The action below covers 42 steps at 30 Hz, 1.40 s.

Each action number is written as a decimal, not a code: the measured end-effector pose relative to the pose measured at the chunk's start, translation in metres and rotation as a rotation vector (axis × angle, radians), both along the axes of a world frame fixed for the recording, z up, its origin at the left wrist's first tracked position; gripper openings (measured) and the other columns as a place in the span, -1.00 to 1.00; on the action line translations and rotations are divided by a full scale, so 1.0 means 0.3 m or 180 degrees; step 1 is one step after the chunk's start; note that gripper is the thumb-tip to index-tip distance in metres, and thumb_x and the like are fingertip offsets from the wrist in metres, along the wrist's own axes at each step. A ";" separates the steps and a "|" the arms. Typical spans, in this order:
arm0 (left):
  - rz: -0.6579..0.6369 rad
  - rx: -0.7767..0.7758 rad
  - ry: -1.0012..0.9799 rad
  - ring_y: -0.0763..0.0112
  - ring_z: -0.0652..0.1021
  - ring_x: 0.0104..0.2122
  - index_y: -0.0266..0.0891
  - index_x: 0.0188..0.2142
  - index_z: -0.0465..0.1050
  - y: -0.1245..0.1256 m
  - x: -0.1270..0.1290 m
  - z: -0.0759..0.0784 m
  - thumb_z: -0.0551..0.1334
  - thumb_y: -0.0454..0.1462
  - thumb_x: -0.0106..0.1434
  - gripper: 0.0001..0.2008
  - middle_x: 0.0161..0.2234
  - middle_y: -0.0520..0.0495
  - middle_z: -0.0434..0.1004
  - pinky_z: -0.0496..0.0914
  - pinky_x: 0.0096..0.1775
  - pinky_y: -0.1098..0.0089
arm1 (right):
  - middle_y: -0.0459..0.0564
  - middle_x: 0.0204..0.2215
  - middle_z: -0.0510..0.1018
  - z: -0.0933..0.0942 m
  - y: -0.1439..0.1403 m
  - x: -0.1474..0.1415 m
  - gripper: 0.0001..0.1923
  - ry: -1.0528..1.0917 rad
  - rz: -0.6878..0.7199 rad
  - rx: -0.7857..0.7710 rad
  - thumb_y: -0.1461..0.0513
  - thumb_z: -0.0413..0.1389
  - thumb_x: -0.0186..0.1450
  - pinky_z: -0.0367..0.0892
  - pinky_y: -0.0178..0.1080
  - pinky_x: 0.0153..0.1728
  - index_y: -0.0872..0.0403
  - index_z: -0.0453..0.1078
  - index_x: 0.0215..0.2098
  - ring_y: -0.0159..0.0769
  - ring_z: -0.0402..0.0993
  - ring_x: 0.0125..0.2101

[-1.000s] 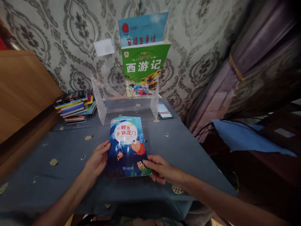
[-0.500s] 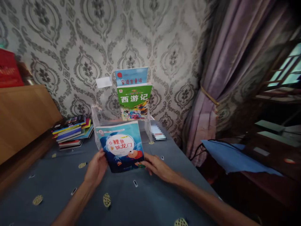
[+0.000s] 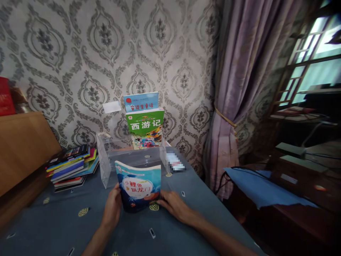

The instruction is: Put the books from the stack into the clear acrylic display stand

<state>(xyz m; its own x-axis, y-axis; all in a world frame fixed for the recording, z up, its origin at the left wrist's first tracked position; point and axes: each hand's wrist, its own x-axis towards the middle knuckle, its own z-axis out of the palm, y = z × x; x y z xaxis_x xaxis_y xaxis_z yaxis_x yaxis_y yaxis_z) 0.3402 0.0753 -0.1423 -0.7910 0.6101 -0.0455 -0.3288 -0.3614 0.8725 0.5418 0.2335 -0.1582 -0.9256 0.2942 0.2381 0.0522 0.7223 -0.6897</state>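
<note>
A blue children's picture book [image 3: 140, 186] with a fish on its cover stands nearly upright in front of me, cover towards me and slightly bowed. My left hand [image 3: 113, 204] is closed on its lower left edge. At the lower right edge, my right hand [image 3: 176, 206] grips it between thumb and fingers; part of the grip is hidden. Just behind the book stands a clear plastic display rack [image 3: 102, 161]. In its back part, a green book [image 3: 145, 126] leans in front of a light blue book [image 3: 141, 101].
To the left lies a pile of books [image 3: 71, 165] beside a wooden cabinet [image 3: 29, 142]. A blurred-out flat item [image 3: 175, 161] lies right of the rack. The table [image 3: 138, 238] has a dark patterned cloth. A purple curtain [image 3: 239, 71] hangs at right.
The view has tilted up and turned slightly right. My hands have drawn the picture book a little nearer, away from the rack, and its cover now bows more.
</note>
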 end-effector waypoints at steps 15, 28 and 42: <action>0.0283 -0.0135 -0.0281 0.00 0.40 0.21 -0.14 -0.21 0.57 0.006 -0.031 -0.085 0.33 -0.14 -0.02 -0.66 -0.05 -0.09 0.62 0.28 0.21 0.09 | 0.07 -0.13 0.53 -0.065 0.020 -0.004 -0.75 0.0167 -0.0206 0.0171 0.09 0.04 0.41 0.35 -0.18 -0.08 0.04 0.44 -0.10 -0.15 0.46 -0.13; -0.0264 0.0015 -0.0190 -0.13 0.47 0.14 -0.12 -0.16 0.61 0.009 -0.062 -0.079 0.42 -0.14 -0.11 -0.55 -0.11 -0.14 0.66 0.39 0.12 0.03 | 0.05 -0.14 0.58 -0.052 0.003 0.010 -0.56 0.0292 -0.0340 -0.0552 -0.04 0.04 0.35 0.36 -0.10 -0.02 -0.01 0.45 0.05 -0.06 0.46 -0.11; 0.0071 0.0037 -0.0031 -0.02 0.49 0.10 -0.20 -0.22 0.59 0.008 -0.008 -0.032 0.35 -0.13 -0.04 -0.63 -0.13 -0.14 0.64 0.34 0.15 0.07 | 0.00 -0.23 0.55 -0.018 -0.035 0.015 -0.57 0.0087 -0.0461 -0.0624 -0.07 -0.06 0.41 0.35 -0.12 -0.07 -0.01 0.37 0.03 -0.12 0.45 -0.18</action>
<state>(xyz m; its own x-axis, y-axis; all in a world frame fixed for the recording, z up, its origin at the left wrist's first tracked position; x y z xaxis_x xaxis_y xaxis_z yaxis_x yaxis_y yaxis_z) 0.3377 0.0777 -0.1520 -0.8040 0.5928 -0.0463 -0.3290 -0.3788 0.8650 0.5463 0.2230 -0.1635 -0.8644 0.4664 0.1877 0.1248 0.5609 -0.8184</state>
